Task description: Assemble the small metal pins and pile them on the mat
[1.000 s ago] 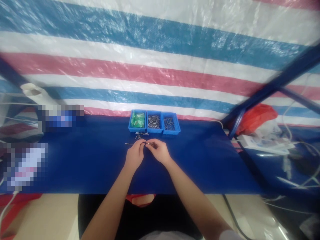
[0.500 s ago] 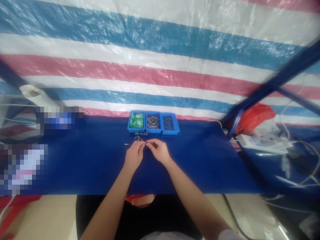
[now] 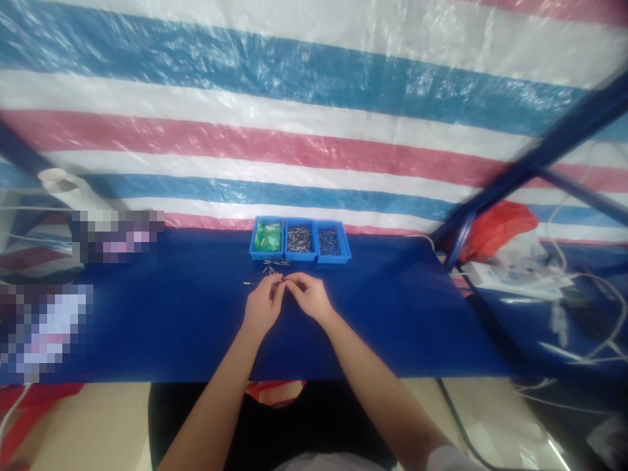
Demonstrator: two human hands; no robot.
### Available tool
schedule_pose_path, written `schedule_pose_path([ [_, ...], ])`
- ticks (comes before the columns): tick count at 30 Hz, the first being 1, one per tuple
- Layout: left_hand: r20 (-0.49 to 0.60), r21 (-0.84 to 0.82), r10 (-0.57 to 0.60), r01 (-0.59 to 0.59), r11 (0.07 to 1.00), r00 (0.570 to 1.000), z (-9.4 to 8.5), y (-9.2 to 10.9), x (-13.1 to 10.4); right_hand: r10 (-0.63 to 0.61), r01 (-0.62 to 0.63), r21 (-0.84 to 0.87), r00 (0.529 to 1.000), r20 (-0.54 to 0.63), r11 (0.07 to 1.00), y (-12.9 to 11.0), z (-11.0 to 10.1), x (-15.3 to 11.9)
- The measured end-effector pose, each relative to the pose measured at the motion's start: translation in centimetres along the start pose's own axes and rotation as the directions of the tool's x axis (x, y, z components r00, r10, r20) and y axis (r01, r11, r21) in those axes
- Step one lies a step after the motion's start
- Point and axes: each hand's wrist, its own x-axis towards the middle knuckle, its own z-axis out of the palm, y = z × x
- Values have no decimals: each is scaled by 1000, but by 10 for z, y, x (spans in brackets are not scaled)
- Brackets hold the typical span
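Observation:
Over the middle of the blue table, my left hand (image 3: 263, 302) and my right hand (image 3: 310, 296) meet at their fingertips. Both are closed in a pinch; whatever lies between the fingers is too small and covered to name. Just beyond my left hand, several thin metal pin-like pieces (image 3: 271, 267) lie loose on the table. One more slim metal piece (image 3: 249, 283) rests to the left of that hand. Behind them stand three joined blue bins: one with green-tinted plastic packets (image 3: 269, 237), one with many short metal pieces (image 3: 299, 239), one with thinner dark metal pieces (image 3: 330, 243).
The blue table (image 3: 161, 314) runs up to a striped plastic sheet (image 3: 314, 150). A blue metal frame post (image 3: 520, 170) slants at the right, with a red bag (image 3: 500, 229), a white box (image 3: 515, 280) and cables beyond it. A white roll (image 3: 73, 193) stands back left.
My fingertips have drawn slightly closer together, the right ones shifting a little left. The bins and the loose metal pieces stay in place.

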Motion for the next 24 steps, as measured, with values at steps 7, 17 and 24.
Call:
schedule_pose_path([
  [7, -21, 84, 134, -131, 988, 991, 4, -2, 0, 84, -89, 63, 993, 81, 994, 4, 1, -1],
  [17, -109, 122, 259, -245, 962, 960, 2, -1, 3, 42, -41, 74, 999, -8, 996, -3, -1, 0],
  [24, -71, 120, 162, -153, 981, 984, 0, -1, 0, 80, -83, 51, 994, 73, 995, -8, -3, 0],
])
